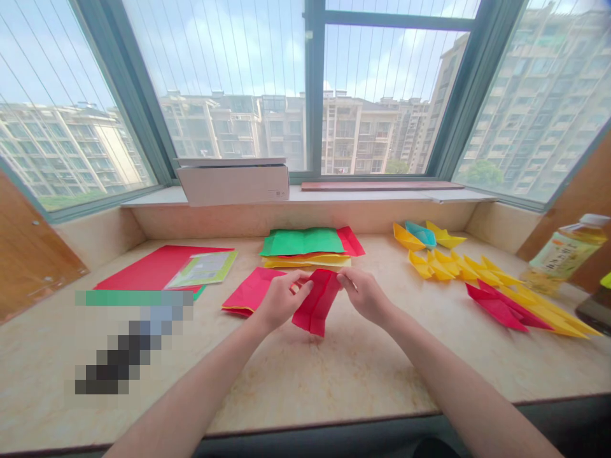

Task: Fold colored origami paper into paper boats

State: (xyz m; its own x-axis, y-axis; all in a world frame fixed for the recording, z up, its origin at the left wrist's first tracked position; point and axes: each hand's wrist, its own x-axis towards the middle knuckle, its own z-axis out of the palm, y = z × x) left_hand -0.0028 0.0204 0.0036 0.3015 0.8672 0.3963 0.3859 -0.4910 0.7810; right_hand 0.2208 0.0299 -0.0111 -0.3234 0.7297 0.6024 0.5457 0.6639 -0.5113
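Observation:
A creased strip of folded red paper (312,312) is held up above the counter between my two hands. My left hand (281,299) pinches its upper left edge with thumb and fingers. At the upper right corner, my right hand (365,294) grips the same sheet. Just behind my left hand lies a small pile of folded pinkish-red paper (251,289) with a yellow edge showing beneath. Further back sits a stack of creased sheets, with green paper (304,242) on top and yellow paper (305,261) below; a red piece (352,242) sticks out on its right.
Several yellow paper boats (439,264) stand at the right, with a red paper boat (506,305) nearer. A bottle (563,254) is at the far right. Flat red sheets (143,270) and a clear packet (205,268) lie left, beside a pixelated patch. A white box (233,183) rests on the sill.

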